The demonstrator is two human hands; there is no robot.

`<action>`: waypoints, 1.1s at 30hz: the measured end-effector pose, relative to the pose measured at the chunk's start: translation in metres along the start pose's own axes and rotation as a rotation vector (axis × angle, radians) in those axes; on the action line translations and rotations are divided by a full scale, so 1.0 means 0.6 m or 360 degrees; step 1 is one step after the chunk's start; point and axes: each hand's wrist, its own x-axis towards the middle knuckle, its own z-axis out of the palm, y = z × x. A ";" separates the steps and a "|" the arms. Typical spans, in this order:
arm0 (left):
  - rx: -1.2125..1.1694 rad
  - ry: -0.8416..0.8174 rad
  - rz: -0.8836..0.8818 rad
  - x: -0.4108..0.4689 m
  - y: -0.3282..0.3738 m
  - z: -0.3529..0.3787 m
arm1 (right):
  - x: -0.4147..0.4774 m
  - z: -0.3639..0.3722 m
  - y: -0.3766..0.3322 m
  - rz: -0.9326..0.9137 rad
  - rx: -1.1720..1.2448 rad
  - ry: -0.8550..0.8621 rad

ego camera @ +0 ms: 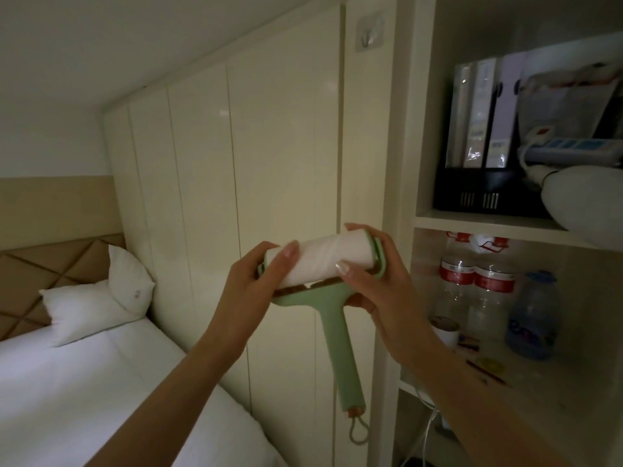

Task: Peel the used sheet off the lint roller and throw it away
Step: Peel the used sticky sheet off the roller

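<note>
Mint-green plastic lint roller w/ white paper sheet roll [328,264] held mid-air in front of cupboard; left hand [251,284] grips roll end, right hand [381,284] clasps other end, thumbnail probing for sheet edge; peel not begun, next: lift edge

Glossy wardrobe doors [236,183], paper roll [323,261]

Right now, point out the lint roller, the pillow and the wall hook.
lint roller [332,261], head view, on the white sheet roll.
pillow [97,308], head view, middle of its white case.
wall hook [369,33], head view, on its plate.
</note>
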 end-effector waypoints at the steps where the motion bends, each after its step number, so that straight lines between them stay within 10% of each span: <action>1: -0.0006 -0.0013 -0.0024 -0.003 -0.002 -0.004 | -0.002 0.001 0.001 0.0000 0.0013 -0.0017; 33: 0.0010 -0.0042 -0.0013 -0.027 0.011 -0.017 | -0.030 0.003 0.002 -0.0009 0.0358 -0.0211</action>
